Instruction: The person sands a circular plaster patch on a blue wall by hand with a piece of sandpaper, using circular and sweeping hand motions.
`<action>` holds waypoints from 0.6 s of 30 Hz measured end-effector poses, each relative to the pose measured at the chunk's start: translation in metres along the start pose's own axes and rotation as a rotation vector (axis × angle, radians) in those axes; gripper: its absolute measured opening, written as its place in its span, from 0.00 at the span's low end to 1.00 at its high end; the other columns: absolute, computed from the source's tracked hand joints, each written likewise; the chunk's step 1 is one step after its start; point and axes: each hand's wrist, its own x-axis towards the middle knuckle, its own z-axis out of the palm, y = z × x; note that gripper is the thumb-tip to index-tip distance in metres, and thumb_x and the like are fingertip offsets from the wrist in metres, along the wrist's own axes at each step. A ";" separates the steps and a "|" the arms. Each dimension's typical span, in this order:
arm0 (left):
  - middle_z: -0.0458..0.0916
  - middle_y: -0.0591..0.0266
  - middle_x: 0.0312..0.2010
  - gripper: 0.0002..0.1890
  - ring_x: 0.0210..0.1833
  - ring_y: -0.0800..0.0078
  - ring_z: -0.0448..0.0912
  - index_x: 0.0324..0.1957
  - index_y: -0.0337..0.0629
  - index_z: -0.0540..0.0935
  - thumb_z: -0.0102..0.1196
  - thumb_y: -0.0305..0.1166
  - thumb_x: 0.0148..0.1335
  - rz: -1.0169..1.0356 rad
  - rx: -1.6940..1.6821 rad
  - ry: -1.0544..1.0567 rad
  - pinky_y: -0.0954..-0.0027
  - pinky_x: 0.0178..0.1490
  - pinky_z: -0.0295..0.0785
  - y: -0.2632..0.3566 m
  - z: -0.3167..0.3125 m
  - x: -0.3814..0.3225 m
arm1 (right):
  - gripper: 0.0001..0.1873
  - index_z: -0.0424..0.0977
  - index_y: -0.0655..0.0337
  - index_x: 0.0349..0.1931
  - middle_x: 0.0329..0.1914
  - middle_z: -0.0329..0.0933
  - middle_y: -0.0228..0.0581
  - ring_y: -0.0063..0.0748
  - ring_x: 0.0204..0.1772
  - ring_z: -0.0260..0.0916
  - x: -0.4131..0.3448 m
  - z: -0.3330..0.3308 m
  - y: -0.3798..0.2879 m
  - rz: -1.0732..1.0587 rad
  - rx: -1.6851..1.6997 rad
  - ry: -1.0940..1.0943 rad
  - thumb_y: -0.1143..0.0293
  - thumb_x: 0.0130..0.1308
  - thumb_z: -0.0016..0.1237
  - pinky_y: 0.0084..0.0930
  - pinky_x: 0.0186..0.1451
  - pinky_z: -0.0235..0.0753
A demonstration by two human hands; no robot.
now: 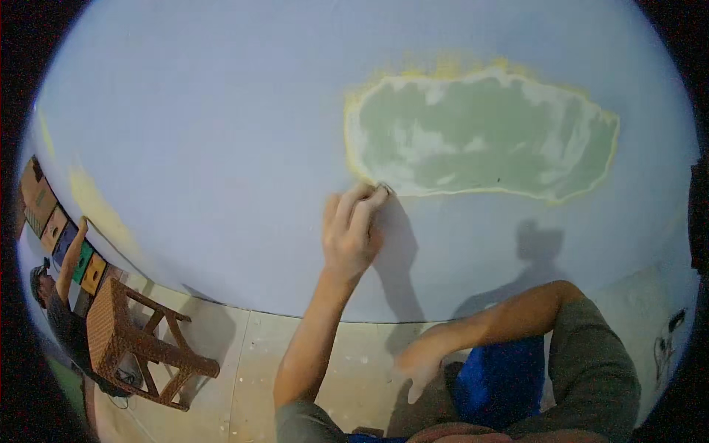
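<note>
A pale blue wall (221, 166) fills most of the head view. On it, at the upper right, is a long patch of green and whitish filler (476, 133) with a yellowish rim. My left hand (354, 224) is raised against the wall at the patch's lower left corner, its fingers bent together around something small that is mostly hidden; what it is cannot be told. My right hand (424, 357) hangs low in front of my body, blurred, well below the patch; whether it holds anything is unclear.
A brown woven-pattern stool (102, 332) stands on the tiled floor (266, 382) at the lower left. Beyond it a person (61, 310) in a cap reaches an arm to the wall, near a row of coloured crates (83, 263). A cable lies by the stool.
</note>
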 end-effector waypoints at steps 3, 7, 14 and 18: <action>0.83 0.59 0.38 0.10 0.36 0.64 0.78 0.38 0.42 0.85 0.66 0.18 0.54 0.037 -0.005 -0.057 0.66 0.41 0.73 -0.004 -0.010 0.002 | 0.41 0.64 0.66 0.69 0.62 0.70 0.69 0.67 0.63 0.70 0.006 0.003 0.009 0.056 -0.040 -0.035 0.43 0.66 0.54 0.54 0.66 0.70; 0.84 0.59 0.38 0.13 0.35 0.66 0.79 0.38 0.41 0.86 0.63 0.15 0.52 -0.114 0.088 0.166 0.69 0.36 0.73 -0.032 -0.025 0.022 | 0.39 0.66 0.66 0.67 0.60 0.71 0.70 0.68 0.61 0.71 -0.014 -0.031 -0.042 0.161 0.223 -0.162 0.44 0.66 0.54 0.54 0.63 0.73; 0.85 0.58 0.37 0.13 0.35 0.66 0.80 0.38 0.42 0.86 0.62 0.14 0.52 0.069 -0.041 -0.039 0.69 0.36 0.74 0.005 -0.002 -0.004 | 0.38 0.70 0.73 0.59 0.52 0.76 0.69 0.65 0.57 0.74 -0.012 -0.008 -0.033 0.083 0.101 -0.029 0.44 0.65 0.56 0.54 0.60 0.75; 0.85 0.59 0.36 0.12 0.36 0.66 0.80 0.38 0.42 0.86 0.63 0.14 0.53 -0.046 0.119 0.166 0.69 0.37 0.74 -0.025 -0.018 0.021 | 0.36 0.72 0.75 0.53 0.50 0.76 0.69 0.65 0.55 0.75 -0.022 -0.017 -0.051 0.087 0.165 0.007 0.44 0.65 0.56 0.53 0.58 0.75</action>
